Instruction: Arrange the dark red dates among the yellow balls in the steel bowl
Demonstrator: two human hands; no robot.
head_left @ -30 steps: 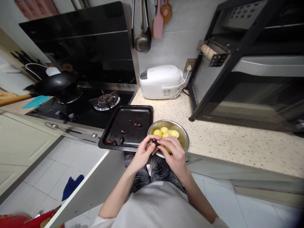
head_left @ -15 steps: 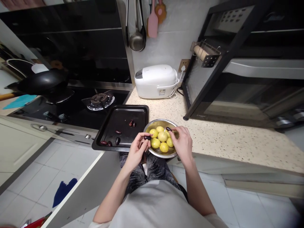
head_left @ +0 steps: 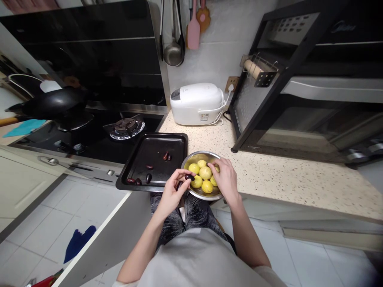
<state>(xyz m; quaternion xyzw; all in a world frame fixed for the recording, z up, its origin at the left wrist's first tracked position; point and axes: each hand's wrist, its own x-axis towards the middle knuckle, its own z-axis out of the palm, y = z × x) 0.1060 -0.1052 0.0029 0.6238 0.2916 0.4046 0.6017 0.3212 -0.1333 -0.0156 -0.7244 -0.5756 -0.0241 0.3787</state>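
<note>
My left hand (head_left: 174, 188) pinches a dark purple, grape-like oval fruit (head_left: 189, 177) at the left rim of a metal bowl (head_left: 216, 154). Another dark piece shows lower, between its fingers and palm. Several yellow, plum-like round fruits (head_left: 205, 173) lie in the bowl. Over the bowl's right side, my right hand (head_left: 226, 178) has its fingertips closed together and pointing down among the yellow fruits; what they hold, if anything, is hidden. Left of the bowl sits a black baking tray (head_left: 161, 144) with several dark oval fruits (head_left: 149, 178) scattered on it.
A white appliance (head_left: 196, 104) with a cord stands behind the bowl by the wall. To the right is a large oven (head_left: 323, 123) beside a black rack. The gas burner (head_left: 125, 126) and a black wok (head_left: 56, 104) are on the left. Utensils hang above.
My right hand has moved slightly left and its fingertips have turned down into the bowl, hiding the dark fruit it pinched. My left hand's dark fruit has shifted slightly right and down.
</note>
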